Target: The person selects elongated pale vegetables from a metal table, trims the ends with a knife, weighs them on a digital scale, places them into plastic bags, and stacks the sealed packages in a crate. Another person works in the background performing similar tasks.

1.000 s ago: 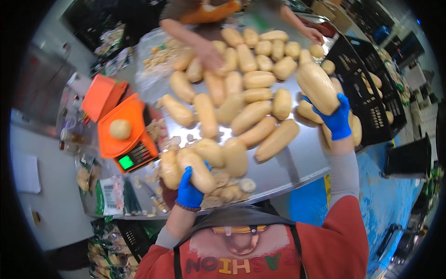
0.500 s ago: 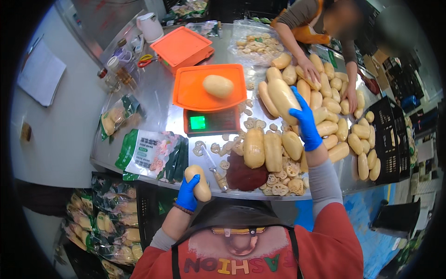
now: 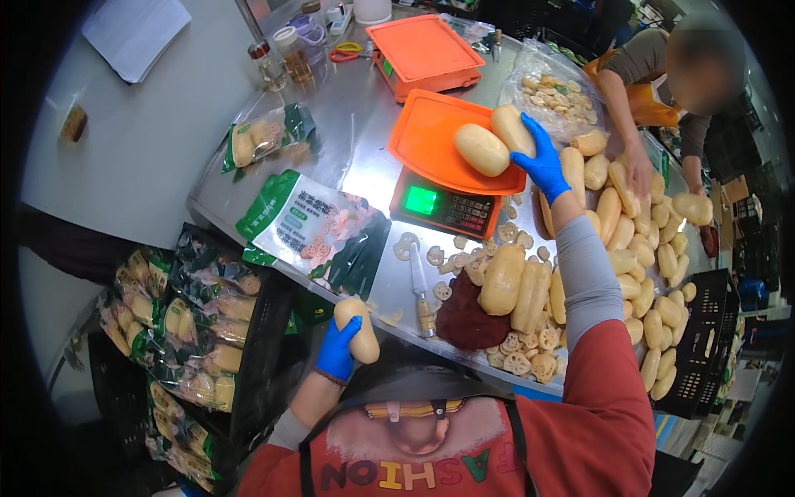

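The blue-gloved right grip [image 3: 542,157], right of the frame's upper centre, is clamped around the right side of a pale lotus root [image 3: 509,124], which sits over the orange tray [image 3: 422,124] of a scale, close against a second lotus root [image 3: 482,151] lying there; with the glove covering part of it, I cannot tell whether the tray bears its weight. The left grip [image 3: 338,348], lower and left of centre, is wrapped around a smaller root [image 3: 367,341] just off the front edge of the metal counter [image 3: 364,132]. The scale's display [image 3: 421,200] glows green. Below it, a knife [image 3: 421,290] lies beside a dark red cloth [image 3: 468,319]. A green-and-white bag [image 3: 310,228] lies farther left. At right, a co-worker's hand [image 3: 638,174] touches the heap of roots [image 3: 613,219], near a black crate [image 3: 704,348]. Bagged roots [image 3: 199,348] fill the lower left.
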`<state>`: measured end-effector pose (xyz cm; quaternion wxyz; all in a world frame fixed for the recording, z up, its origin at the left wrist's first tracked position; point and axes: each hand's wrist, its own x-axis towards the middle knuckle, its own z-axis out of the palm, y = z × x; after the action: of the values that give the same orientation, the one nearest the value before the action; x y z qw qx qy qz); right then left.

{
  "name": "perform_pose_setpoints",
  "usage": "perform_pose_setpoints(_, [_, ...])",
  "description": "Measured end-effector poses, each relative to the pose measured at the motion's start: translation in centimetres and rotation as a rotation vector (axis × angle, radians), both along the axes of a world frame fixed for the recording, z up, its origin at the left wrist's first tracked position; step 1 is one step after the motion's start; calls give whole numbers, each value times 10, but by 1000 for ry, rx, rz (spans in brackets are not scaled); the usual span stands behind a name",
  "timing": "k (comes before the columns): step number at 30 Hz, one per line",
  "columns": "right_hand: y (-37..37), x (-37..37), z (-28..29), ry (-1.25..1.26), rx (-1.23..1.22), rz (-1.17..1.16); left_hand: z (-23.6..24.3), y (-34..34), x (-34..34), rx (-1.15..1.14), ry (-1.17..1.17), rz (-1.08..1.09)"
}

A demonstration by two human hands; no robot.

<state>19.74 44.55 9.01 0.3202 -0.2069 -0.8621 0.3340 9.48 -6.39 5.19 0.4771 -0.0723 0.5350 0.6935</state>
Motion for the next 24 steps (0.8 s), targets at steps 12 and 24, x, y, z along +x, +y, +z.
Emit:
perform_pose_setpoints(12, [-60, -2, 39, 21, 397, -115, -32, 71, 5, -433, 996, -493])
perform_pose_setpoints(24, [-67, -5, 35, -92, 527, -211, -30, 100, 10, -422, 1196, -503])
